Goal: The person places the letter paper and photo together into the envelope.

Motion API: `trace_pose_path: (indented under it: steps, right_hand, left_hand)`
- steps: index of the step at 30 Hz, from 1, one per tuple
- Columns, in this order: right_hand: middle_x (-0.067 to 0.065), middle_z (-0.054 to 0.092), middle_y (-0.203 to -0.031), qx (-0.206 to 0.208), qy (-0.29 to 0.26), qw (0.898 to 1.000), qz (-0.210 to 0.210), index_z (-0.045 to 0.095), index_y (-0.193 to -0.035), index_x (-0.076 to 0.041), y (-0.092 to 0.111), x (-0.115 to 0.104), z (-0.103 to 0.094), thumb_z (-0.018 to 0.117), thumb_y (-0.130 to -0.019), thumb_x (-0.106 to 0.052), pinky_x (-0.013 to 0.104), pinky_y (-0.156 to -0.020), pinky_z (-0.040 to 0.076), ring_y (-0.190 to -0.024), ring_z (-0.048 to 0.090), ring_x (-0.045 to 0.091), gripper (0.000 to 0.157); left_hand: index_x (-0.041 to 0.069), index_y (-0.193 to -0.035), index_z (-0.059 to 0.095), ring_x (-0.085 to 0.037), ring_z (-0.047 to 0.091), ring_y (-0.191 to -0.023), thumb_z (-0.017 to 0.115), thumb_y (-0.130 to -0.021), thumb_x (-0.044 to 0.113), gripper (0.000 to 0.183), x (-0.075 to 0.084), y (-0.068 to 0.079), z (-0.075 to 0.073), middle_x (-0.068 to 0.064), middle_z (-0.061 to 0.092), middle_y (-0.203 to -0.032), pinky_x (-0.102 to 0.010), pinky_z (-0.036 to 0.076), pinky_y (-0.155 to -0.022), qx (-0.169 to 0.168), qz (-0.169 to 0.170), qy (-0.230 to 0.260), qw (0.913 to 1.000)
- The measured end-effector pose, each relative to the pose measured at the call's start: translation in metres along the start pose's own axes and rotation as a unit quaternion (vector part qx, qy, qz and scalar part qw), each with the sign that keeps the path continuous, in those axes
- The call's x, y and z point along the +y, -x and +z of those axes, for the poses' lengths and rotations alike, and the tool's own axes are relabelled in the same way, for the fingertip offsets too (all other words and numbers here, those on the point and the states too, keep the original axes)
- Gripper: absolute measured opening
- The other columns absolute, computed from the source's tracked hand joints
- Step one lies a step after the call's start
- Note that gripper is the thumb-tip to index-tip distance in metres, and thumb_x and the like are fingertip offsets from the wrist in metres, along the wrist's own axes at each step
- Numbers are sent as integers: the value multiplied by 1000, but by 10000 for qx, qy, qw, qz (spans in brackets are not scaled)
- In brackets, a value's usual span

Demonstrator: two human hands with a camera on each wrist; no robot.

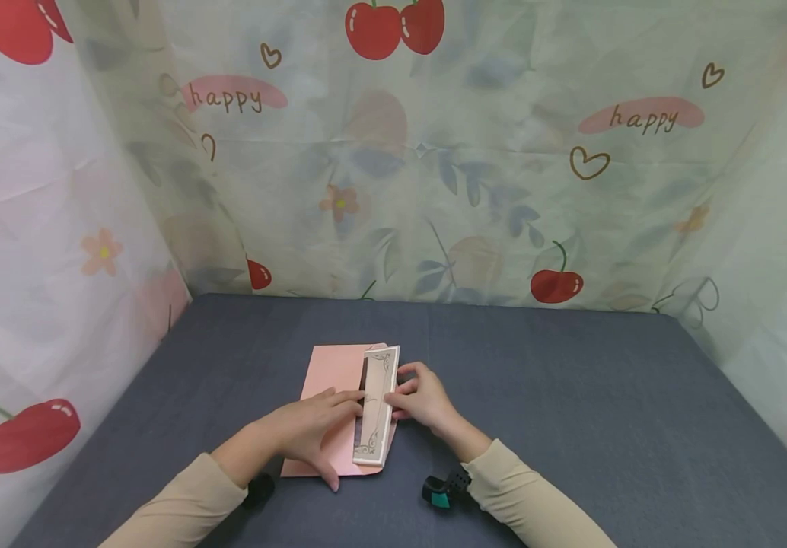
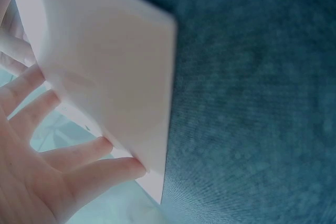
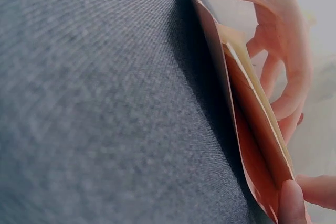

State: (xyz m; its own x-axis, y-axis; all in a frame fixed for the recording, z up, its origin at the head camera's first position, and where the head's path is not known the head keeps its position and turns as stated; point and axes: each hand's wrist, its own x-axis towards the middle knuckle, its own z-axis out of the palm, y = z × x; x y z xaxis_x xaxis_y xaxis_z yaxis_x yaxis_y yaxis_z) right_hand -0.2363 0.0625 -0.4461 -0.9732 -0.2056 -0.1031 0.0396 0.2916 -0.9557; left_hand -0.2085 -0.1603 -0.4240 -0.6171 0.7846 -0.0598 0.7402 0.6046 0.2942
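A pink envelope [image 1: 332,361] lies flat on the table. Over its right part sits a narrow pale card [image 1: 376,407] with a white border and ornate grey corner scrolls. My right hand [image 1: 424,396] pinches that card at its right edge, thumb on top. Spread across the envelope is my left hand [image 1: 304,430], its fingertips reaching the card's left edge and its thumb near the envelope's lower edge. The right wrist view looks into the gaping mouth of the envelope [image 3: 247,140], where layered edges of the card [image 3: 257,93] show.
A dark cloth covers the table [image 1: 571,411]. Below my right wrist a black strap with a teal patch [image 1: 440,499] rests on it. Printed curtains [image 1: 421,190] with cherries and hearts stand behind and at both sides.
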Motion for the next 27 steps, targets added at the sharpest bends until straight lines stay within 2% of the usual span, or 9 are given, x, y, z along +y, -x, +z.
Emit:
trace_pose_path:
  steps: [15,27]
  right_hand:
    - [11,63,-79,16,74,10000,-55,44,-123,5,1,-2,0,68,-80,-1,28,-54,56,-51,59,8,50]
    - [12,64,-80,-113,45,9999,-92,48,-124,5,0,-2,2,67,-80,-1,28,-54,56,-52,59,8,48]
  left_hand:
    - [16,-126,46,-22,41,-133,79,-54,62,92,1,0,-1,-7,35,-147,-48,28,-113,45,57,-34,10000]
    - [17,-128,45,-23,41,-132,80,-54,61,93,3,0,-3,-7,35,-148,-47,32,-110,-15,-34,-5,10000]
